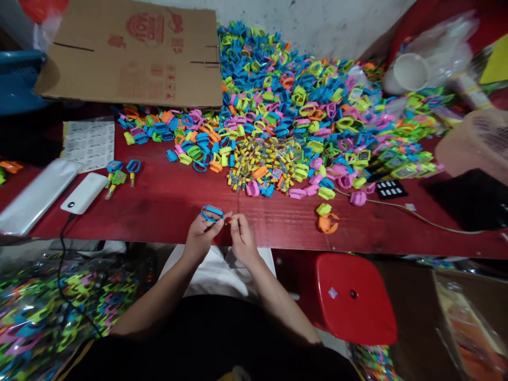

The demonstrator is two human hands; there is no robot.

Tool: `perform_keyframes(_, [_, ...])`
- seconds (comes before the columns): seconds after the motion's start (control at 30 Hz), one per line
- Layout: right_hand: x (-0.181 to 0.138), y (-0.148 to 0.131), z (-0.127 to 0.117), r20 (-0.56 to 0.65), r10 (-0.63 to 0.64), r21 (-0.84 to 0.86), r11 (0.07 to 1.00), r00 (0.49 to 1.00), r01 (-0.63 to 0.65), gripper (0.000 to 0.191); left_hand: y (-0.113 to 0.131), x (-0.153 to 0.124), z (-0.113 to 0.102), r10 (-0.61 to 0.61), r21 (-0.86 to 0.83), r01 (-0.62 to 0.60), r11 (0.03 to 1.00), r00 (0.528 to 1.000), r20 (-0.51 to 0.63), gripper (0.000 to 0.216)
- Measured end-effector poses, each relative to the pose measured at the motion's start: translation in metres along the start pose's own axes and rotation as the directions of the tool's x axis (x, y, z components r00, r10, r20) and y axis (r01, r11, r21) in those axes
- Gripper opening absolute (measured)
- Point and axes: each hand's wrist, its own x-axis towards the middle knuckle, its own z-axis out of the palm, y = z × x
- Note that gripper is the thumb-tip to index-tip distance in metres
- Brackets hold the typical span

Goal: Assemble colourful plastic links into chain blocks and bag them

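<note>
Head view: at lower center, the left hand pinched a blue loop and the right hand gripped a tiny piece, keeping both close together above the red counter, below a colorful pile.

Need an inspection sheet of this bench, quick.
Surface: red painted table, scuffed.
Job's things: blue plastic loop; small yellow-and-red piece, too small to identify.
Clutter: heap of coloured plastic loops; cardboard sheet overlapping it.
Hands: left hand holds the loop; right hand pinches the piece.
Cables: black cable at white power bank; thin tan cable.
Surroundings: red stool; bagged coloured pieces.
</note>
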Motion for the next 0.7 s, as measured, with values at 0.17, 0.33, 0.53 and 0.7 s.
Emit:
perform_keyframes(0.17, [0.000, -0.019, -0.004, 0.019, -0.086, -0.050, 0.995, 0.996, 0.086, 0.054, 0.011, -0.008, 0.002, 0.046, 0.013, -0.048, 0.999, 0.996, 0.073, 0.045])
perform_keyframes(0.33, [-0.002, -0.027, -0.002, 0.013, -0.121, -0.044, 0.992, 0.993, 0.121, 0.056, 0.012, -0.012, 0.002, -0.053, 0.017, 0.052, 0.998, 0.997, 0.048, 0.052])
perform_keyframes(0.53, [-0.002, -0.031, -0.011, -0.080, -0.046, -0.008, 0.999, 0.996, 0.045, 0.063, 0.014, -0.010, -0.007, 0.029, 0.146, -0.034, 0.989, 0.999, 0.032, 0.054])
perform_keyframes(0.7, [-0.002, -0.032, -0.009, 0.057, -0.006, 0.035, 0.999, 0.998, 0.004, 0.061, 0.011, -0.006, -0.015, 0.158, 0.238, -0.159, 0.958, 0.987, 0.020, 0.050])
